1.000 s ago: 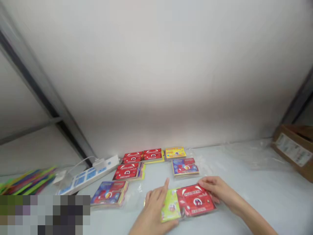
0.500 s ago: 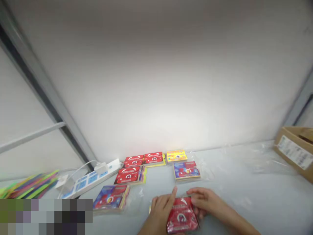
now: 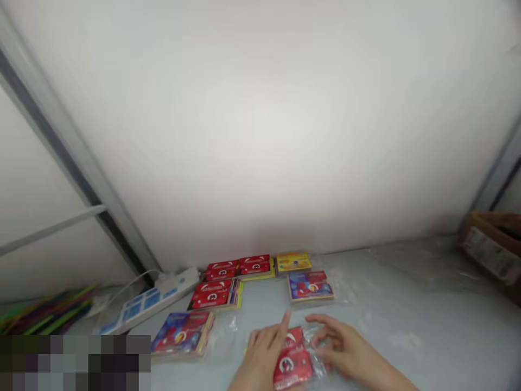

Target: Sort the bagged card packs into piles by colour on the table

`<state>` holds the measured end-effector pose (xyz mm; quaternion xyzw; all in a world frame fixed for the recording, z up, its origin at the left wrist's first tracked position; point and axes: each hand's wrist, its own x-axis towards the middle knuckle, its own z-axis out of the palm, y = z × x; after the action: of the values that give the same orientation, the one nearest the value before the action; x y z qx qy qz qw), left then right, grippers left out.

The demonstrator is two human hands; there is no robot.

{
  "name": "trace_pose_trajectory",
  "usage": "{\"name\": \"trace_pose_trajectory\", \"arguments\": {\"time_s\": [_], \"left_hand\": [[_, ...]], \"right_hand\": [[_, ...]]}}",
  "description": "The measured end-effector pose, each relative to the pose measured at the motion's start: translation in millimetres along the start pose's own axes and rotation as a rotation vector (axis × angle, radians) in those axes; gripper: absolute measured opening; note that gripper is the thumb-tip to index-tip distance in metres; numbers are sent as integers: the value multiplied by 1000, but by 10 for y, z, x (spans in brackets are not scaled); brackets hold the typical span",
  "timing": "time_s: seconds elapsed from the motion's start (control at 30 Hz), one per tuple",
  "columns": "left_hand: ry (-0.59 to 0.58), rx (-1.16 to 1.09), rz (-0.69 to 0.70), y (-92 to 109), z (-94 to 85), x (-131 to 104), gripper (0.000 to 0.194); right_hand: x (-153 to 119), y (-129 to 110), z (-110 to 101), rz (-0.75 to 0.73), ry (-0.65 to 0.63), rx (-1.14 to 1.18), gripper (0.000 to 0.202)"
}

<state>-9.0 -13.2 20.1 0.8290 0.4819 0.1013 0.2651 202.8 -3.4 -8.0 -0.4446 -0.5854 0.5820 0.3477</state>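
Note:
In the head view, a red card pack (image 3: pixel 293 358) in a clear plastic bag lies on the table near the bottom edge. My left hand (image 3: pixel 262 355) grips its left side, with one finger pointing up along the edge. A bit of yellow shows beside that hand. To the right of the pack, my right hand (image 3: pixel 340 347) is curled, its fingers pinching the loose clear plastic (image 3: pixel 319 366) of the bag. Motion blurs those fingertips somewhat. Behind my hands lies a blue-and-red card pack (image 3: pixel 310 286), and a yellow card pack (image 3: pixel 293 262) is farther back.
Red card packs (image 3: pixel 214 293) lie at the back left, with another blue-and-red pack (image 3: pixel 181 332) in front. A white power strip (image 3: pixel 150 304) runs beside them. Colourful strips (image 3: pixel 49 312) lie far left. A cardboard box (image 3: pixel 490 244) stands at the right, against the wall side.
My right hand has drawn the clear plastic out to the right of the red pack. The pack and my left hand have shifted slightly left. The picture has darkened over the table.

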Motion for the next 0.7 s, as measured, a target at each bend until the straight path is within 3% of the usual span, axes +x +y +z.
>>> {"name": "trace_pose_trajectory", "arguments": {"time_s": [0.1,0.3,0.37,0.53,0.7], "left_hand": [[21,4,-20,11,-7,-5,98],[9,10,9,-3,15,11,101],[21,14,-4,-7,20,14,102],[15,6,-11,-3,13,22,105],[48,10,5,1,18,13,101]], "right_hand": [[7,14,-25,-5,0,55,54],[-100,-184,63,-52,-191,161,47],[-82,-156,76,-52,-171,170,47],[23,24,48,-19,39,119,43],[-24,-49,66,-104,-93,178,37]]}}
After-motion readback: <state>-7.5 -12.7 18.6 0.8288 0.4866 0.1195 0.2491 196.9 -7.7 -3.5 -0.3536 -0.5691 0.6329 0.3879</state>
